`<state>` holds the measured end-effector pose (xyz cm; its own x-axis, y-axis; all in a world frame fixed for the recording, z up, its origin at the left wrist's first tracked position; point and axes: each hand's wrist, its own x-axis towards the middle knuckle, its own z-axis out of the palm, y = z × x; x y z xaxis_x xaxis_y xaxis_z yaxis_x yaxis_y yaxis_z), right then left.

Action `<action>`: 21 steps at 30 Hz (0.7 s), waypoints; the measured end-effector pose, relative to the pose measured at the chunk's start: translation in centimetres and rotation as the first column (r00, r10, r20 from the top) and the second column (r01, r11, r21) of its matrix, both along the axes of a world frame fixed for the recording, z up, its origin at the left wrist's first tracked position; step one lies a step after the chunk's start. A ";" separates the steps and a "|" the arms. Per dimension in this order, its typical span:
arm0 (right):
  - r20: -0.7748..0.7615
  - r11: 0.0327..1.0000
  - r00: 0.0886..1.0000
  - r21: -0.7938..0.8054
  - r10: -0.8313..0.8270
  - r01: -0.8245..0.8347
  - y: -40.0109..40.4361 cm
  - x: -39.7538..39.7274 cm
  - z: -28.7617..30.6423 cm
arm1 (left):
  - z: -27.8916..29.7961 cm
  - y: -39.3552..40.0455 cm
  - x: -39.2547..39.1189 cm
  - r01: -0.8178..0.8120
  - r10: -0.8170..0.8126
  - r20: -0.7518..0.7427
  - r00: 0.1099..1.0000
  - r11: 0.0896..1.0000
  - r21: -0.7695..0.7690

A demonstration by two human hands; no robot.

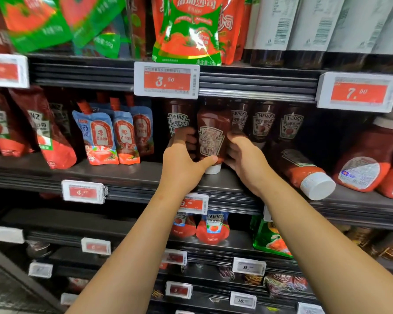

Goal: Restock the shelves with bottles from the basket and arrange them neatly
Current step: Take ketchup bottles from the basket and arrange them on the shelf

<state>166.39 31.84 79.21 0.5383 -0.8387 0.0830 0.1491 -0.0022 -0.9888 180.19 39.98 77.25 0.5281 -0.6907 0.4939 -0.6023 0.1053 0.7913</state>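
Note:
A red squeeze ketchup bottle [211,134] stands cap down on the middle shelf [132,175], its back label with a barcode facing me. My left hand [183,159] grips its left side, thumb under the base near the white cap. My right hand [243,152] grips its right side. Behind it stands a row of like ketchup bottles [264,123] with front labels showing. One more ketchup bottle [304,171] lies on its side to the right, white cap toward me. No basket is in view.
Spouted sauce pouches [104,137] stand left of the bottles, larger squeeze bottles [368,164] at the far right. Price tags [167,79] hang on the shelf edges. Pouches [188,30] fill the shelf above; ketchup bottles [212,227] and other goods fill the shelves below.

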 end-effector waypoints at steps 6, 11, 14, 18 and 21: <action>0.015 1.000 1.000 -0.005 -0.005 0.005 0.8 -0.2 -1.0 | -0.2 -0.1 0.1 0.068 -0.068 0.005 0.998 0.998 0.005; -0.126 0.996 0.989 -0.052 -0.080 0.074 1.7 -0.8 -1.7 | -0.4 -0.3 -0.1 0.072 -0.076 0.032 0.997 0.992 0.099; -0.139 0.992 0.986 -0.095 -0.096 0.084 1.8 -1.0 -1.4 | -0.2 -0.5 -0.2 0.035 -0.044 0.059 0.997 0.988 0.150; -0.148 0.989 0.980 -0.072 -0.135 0.126 1.0 -1.2 0.2 | 0.2 -0.5 -0.5 0.032 -0.047 0.103 0.994 0.989 0.143; -0.135 0.987 0.978 -0.035 -0.161 0.158 0.2 -0.8 1.0 | 0.2 -0.6 -0.2 0.056 -0.070 0.070 0.995 0.980 0.193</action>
<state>165.60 32.08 80.24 0.4056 -0.9132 0.0390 0.0082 -0.0390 -0.9992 179.96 39.43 77.48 0.4463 -0.8068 0.3871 -0.6587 -0.0034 0.7524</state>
